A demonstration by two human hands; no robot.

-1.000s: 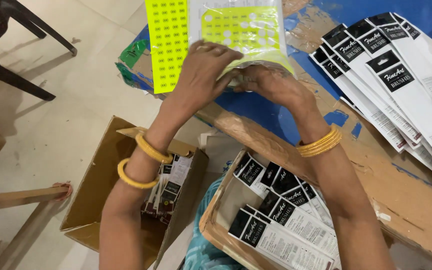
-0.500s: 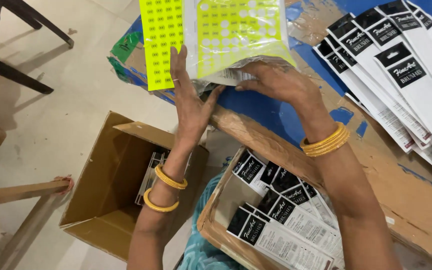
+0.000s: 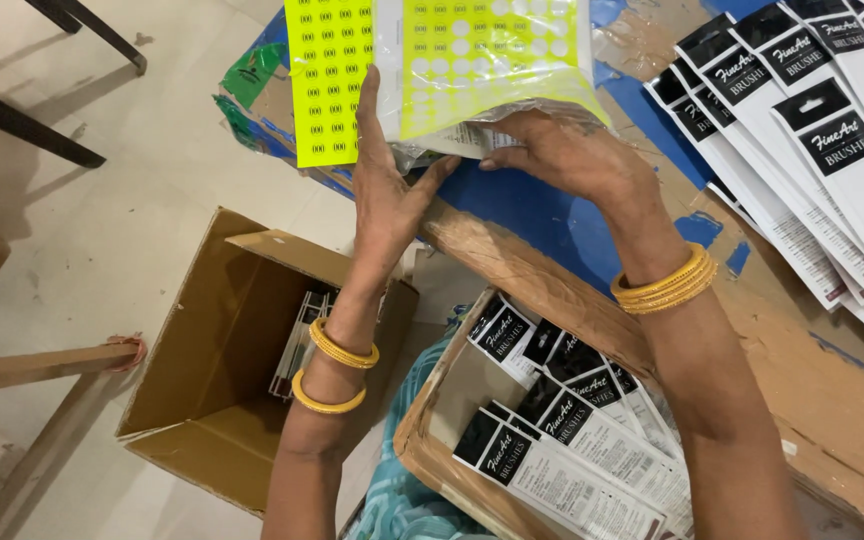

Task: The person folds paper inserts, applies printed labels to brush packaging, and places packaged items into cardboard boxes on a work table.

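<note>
- Since the earlier frames the left hand (image 3: 387, 190) has turned from lying flat on top of the packet to standing on edge against its left side, and the clear plastic packet of yellow sticker sheets (image 3: 482, 70) has been tipped up off the table.
- The left hand is spread, fingers straight and pointing up along the packet's left edge, thumb reaching under its lower edge.
- The right hand (image 3: 567, 150) grips the packet's crinkled lower edge, fingers curled around it, thumb pointing toward the left thumb.
- The packet stands between both hands, above the blue work surface (image 3: 552, 225), its yellow sheets showing many punched-out round gaps.
- Just to its left a loose neon-yellow sticker sheet (image 3: 322, 85) lies on the table, partly tucked behind the left fingers.
- Gold bangles sit on both wrists: two on the left (image 3: 337, 370), a stack on the right (image 3: 667, 285).
- To the right, a fanned row of white brush packs with black header cards (image 3: 812, 130) lies on the table.
- Below the forearms, an open cardboard tray (image 3: 422, 440) holds more of the same brush packs (image 3: 572, 440).
- On the floor at left, an open cardboard box (image 3: 212, 340) holds a few packs standing on end.
</note>
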